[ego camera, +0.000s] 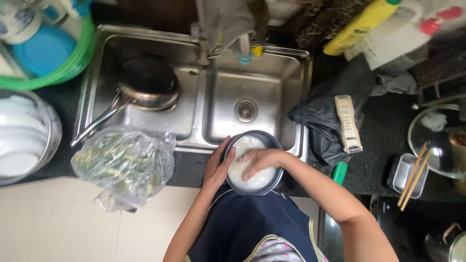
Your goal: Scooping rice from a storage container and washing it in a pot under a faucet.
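Dark round pot (pixel 252 165) is sitting on the sink's (pixel 204 77) front edge, filled with milky water. Left hand (pixel 217 167) is cupping the pot's rim, fingers wrapped on its wall, steadying it. Right hand (pixel 259 160) is lying flat in the water, fingers spread loosely, pinching nothing. Judgement: keeping the pot level and stirring gently avoids spilling over the counter edge. Farther back, a pan (pixel 148 82) is resting in the left basin.

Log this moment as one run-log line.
left hand: grips rim of round pot | right hand: inside pot, in cloudy white water | pot: at front edge of double sink
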